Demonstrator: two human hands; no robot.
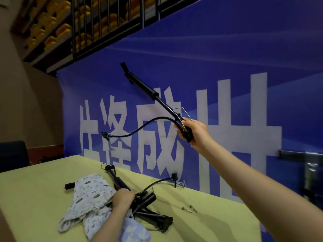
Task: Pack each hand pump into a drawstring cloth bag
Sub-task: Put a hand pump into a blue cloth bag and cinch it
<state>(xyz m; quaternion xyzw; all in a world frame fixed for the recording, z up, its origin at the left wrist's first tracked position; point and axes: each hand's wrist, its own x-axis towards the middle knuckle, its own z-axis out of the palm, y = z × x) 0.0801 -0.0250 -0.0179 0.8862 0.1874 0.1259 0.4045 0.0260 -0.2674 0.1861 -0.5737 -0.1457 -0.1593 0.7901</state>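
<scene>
A person lifts one pump (150, 92) high while more wait on the table (35, 189).

The right hand (194, 131) has its fingers clamped round the pump's base end; its hose (139, 128) droops loose. The left hand (123, 198) rests on the pile (148, 205) beside patterned bags (89, 194), fingers curled, grip unclear. The barrel looks rigid and light; hold there, since the limp hose may snag soft cloth.

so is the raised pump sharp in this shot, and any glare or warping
Head view: the raised hand pump in the right hand is fairly sharp, though its hose tip looks slightly smeared; the blue banner carries pale glare streaks; the wide-angle lens bows the table edge and stretches the near forearm; the upper-left shelves are dim and soft.
</scene>
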